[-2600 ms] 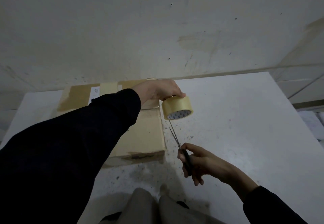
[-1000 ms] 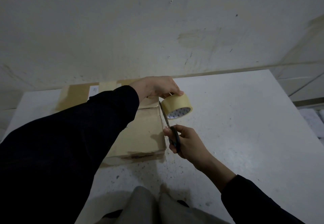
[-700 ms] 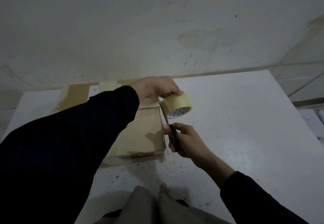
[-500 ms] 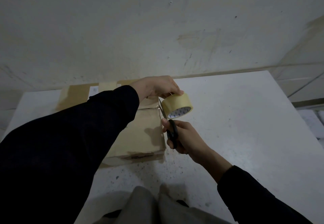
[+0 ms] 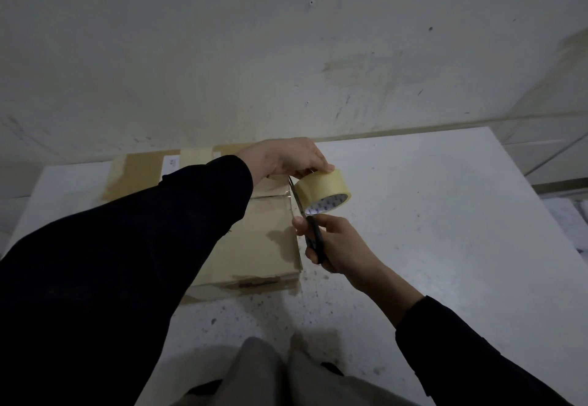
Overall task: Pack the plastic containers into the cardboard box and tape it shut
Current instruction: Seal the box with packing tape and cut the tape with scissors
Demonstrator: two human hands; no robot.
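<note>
The cardboard box (image 5: 264,240) sits on the left half of the white desk (image 5: 445,214), its far side up against the wall (image 5: 286,55). Its flaps are down flat, with a white label (image 5: 171,162) on the far left of the top. A glossy band of tape crosses the top and catches the light at the right edge.

The left hand (image 5: 286,159) reaches across the box in a black sleeve (image 5: 143,246). Its fingers curl over a roll of pale yellow tape (image 5: 321,191) and grip it from above, just off the box's far right corner and clear of the desk.

The right hand (image 5: 337,246) comes in from the near right, wrapped round the black handles of a pair of scissors (image 5: 313,234). The blades point away from the person and run up the narrow gap between the box's right edge and the roll, right against the roll's left side. Whether the blades are parted or closed, I cannot tell. The two hands are close, one just above the other, not touching.

Grey trouser legs (image 5: 270,374) show at the near edge of the desk.
</note>
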